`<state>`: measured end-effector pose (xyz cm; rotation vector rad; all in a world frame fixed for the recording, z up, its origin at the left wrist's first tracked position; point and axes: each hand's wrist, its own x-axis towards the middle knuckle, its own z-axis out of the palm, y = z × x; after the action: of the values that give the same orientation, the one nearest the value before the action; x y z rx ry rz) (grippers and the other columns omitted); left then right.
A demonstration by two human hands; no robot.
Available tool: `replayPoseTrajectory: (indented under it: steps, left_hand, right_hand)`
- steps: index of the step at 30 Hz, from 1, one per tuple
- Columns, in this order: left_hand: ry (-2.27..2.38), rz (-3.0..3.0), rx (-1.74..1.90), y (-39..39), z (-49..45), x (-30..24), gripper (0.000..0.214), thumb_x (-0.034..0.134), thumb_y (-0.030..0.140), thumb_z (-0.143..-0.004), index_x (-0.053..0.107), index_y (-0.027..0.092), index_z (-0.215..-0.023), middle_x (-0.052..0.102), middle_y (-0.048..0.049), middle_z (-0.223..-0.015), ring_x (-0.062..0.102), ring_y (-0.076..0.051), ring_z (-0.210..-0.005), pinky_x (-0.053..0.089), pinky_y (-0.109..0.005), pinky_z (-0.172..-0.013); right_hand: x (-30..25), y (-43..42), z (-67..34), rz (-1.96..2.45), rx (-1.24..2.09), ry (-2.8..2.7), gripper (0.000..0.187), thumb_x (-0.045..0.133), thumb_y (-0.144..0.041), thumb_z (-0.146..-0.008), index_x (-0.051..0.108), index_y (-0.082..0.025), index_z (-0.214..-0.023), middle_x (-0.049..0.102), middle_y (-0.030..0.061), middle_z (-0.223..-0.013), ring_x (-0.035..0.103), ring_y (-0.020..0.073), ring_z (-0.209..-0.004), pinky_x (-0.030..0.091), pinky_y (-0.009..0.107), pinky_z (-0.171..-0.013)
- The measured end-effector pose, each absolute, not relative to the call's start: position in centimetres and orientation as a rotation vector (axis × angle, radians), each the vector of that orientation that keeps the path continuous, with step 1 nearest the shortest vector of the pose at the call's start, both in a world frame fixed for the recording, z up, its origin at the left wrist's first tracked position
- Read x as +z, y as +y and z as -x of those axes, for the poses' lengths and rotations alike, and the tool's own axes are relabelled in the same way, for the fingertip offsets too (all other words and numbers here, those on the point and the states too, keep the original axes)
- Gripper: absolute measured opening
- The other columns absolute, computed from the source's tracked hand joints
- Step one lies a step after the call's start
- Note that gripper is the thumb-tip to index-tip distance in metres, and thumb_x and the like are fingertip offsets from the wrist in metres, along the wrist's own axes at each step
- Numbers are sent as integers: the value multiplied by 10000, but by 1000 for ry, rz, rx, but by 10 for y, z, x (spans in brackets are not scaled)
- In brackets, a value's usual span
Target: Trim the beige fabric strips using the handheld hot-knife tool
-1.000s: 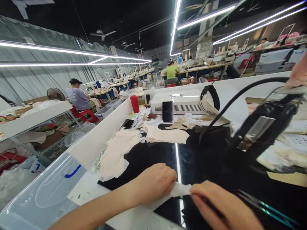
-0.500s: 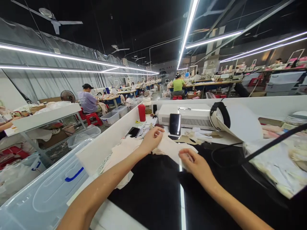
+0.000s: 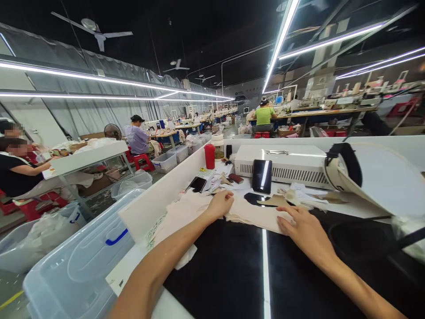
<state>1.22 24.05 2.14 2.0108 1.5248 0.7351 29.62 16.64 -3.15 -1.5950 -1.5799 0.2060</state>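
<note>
A pale pink fabric piece point(image 3: 254, 213) stretches between my two hands, over more layers of the same cloth at the table's far side. My left hand point(image 3: 221, 204) is closed with bent fingers at its left end. At the right end, my right hand point(image 3: 303, 228) has thumb and forefinger on the cloth's edge, its other fingers loosely bent. More pale fabric pieces point(image 3: 186, 206) lie in a loose heap beside and behind my left forearm. Beneath is a glossy black tabletop point(image 3: 229, 270).
Behind the cloth are a phone on a stand point(image 3: 262, 176), a white vented box point(image 3: 282, 161), a red cup point(image 3: 209, 156) and paper scraps point(image 3: 305, 195). A lidded clear bin point(image 3: 79, 261) stands left. A black cable point(image 3: 408, 239) crosses at right. Co-workers sit farther off.
The fabric piece, slanting down to the right before, now lies straighter and flatter across the layers. My right hand has moved outward to the right. The view has turned left.
</note>
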Motion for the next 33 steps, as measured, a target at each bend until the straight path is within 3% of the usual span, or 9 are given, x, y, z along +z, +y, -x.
replayPoseTrajectory:
  steps: [3, 7, 12, 18, 28, 31, 33]
  left_hand:
    - [1563, -2044, 688, 232, 19, 33, 397, 800, 435, -1156, 736, 186, -1458, 751, -126, -1457, 781, -291, -1239, 703, -508, -1057]
    - [1737, -2072, 655, 218, 80, 59, 404, 797, 438, -1156, 733, 194, -1471, 736, -132, -1496, 764, -306, -1291, 686, -535, -1101]
    - [1991, -1965, 629, 203, 137, 70, 426, 802, 437, -1152, 722, 194, -1492, 727, -136, -1511, 762, -312, -1298, 687, -540, -1100]
    - [2037, -1812, 656, 201, 144, 54, 431, 807, 439, -1149, 722, 188, -1490, 734, -132, -1494, 769, -309, -1278, 694, -532, -1083]
    - [1843, -1705, 938, 186, 133, 67, 416, 801, 437, -1153, 727, 197, -1484, 725, -134, -1515, 760, -311, -1299, 686, -536, -1100]
    - [1617, -1702, 952, 169, 119, 78, 358, 802, 438, -1150, 746, 175, -1387, 764, -107, -1369, 780, -268, -1162, 702, -468, -1001]
    - [1453, -1680, 931, 152, 105, 85, 257, 797, 405, -1130, 741, 169, -1213, 753, -44, -1115, 739, -199, -940, 658, -351, -837]
  right_hand:
    - [-29, 160, -299, 1535, 192, -1609, 453, 579, -556, -896, 851, -273, -1122, 825, 148, -1174, 760, 417, -1024, 588, 629, -1055]
    - [-26, 150, -295, 1470, 220, -1621, 441, 592, -600, -903, 842, -292, -1096, 829, 123, -1130, 752, 368, -907, 621, 600, -995]
    - [-25, 139, -279, 1412, 271, -1622, 420, 593, -613, -911, 825, -293, -1052, 838, 133, -1170, 766, 348, -906, 646, 541, -863]
    - [-21, 120, -262, 1352, 354, -1672, 403, 607, -610, -933, 830, -280, -1000, 842, 137, -1167, 768, 300, -821, 641, 464, -724]
    - [-16, 92, -244, 1271, 473, -1709, 356, 687, -624, -927, 827, -296, -938, 854, 101, -1097, 735, 259, -726, 625, 405, -658]
    - [-8, 84, -237, 1283, 524, -1703, 417, 693, -676, -937, 862, -300, -996, 837, 74, -955, 728, 264, -731, 632, 410, -697]
    - [0, 80, -229, 1308, 598, -1662, 495, 707, -735, -923, 873, -294, -1073, 849, 76, -971, 756, 281, -786, 647, 422, -738]
